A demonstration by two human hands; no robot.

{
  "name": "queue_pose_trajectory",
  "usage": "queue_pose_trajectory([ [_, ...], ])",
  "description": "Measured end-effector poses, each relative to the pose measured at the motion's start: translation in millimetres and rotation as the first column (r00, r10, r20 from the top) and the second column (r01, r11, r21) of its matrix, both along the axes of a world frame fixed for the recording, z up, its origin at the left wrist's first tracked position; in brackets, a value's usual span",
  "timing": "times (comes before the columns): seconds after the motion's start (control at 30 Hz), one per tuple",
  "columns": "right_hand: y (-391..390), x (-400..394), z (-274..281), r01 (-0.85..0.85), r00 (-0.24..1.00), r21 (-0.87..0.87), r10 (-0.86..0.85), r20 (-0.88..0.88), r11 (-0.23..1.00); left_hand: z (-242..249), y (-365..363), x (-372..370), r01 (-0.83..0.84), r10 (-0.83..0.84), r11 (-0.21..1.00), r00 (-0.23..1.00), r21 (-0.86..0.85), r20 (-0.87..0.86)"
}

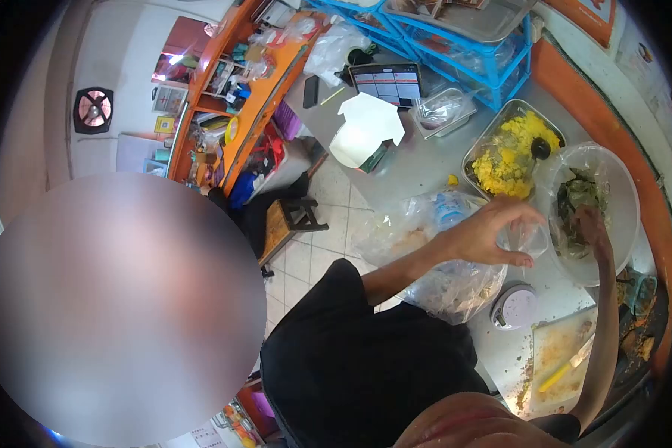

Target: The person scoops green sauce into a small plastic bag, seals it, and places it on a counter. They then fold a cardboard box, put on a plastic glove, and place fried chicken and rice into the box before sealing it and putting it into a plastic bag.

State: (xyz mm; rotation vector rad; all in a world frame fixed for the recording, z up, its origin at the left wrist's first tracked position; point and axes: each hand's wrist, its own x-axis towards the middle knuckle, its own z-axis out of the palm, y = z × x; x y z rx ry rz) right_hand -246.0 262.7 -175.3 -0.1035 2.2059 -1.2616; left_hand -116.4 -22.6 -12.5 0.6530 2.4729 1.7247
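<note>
My left hand (506, 231) is curved around a small clear plastic bag (529, 237), thumb and fingers at its edge. The bag is held over the counter, beside a large translucent white bowl (626, 216). My right hand (590, 224) reaches down into that bowl, fingers closed on dark green leafy vegetables (575, 196). Part of its fingertips is hidden among the leaves. Close to my left hand stands a metal tray (472, 142) of crumbly yellow food (504, 160) with a black-ended utensil (540, 148) in it. Below the bag sits a round white kitchen scale (515, 306).
A large clear plastic bag (455, 287) bulges at the counter's near edge. A yellow-handled knife (564, 367) lies on a stained cutting board (552, 332). Farther back are a white carton (366, 134), a tablet (387, 84) and blue racks (493, 71). A wooden stool (278, 230) stands on the floor.
</note>
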Motion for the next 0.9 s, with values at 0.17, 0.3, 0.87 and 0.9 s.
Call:
queue_pose_trajectory([
  [0.17,13.1,-9.0,35.2,-0.037,0.998,0.163,0.028,0.057,0.986,8.9,-12.6,-15.5,-0.124,0.128,0.990,0.990,0.069,-0.053],
  [0.3,30.7,-7.9,33.1,-0.038,0.997,0.136,0.045,-0.054,0.990,24.4,-19.1,-43.0,-0.160,0.151,0.987,0.951,-0.009,-0.269],
  [0.87,43.0,73.6,184.7,0.357,0.784,-0.033,-0.319,-0.533,0.933,-23.5,88.8,-122.1,-0.093,0.007,0.977,0.915,-0.193,-0.403],
  [0.9,37.9,76.8,192.1,0.376,0.717,0.060,-0.249,-0.651,0.925,-25.1,92.2,-122.8,-0.093,0.010,0.976,0.922,-0.198,-0.388],
])
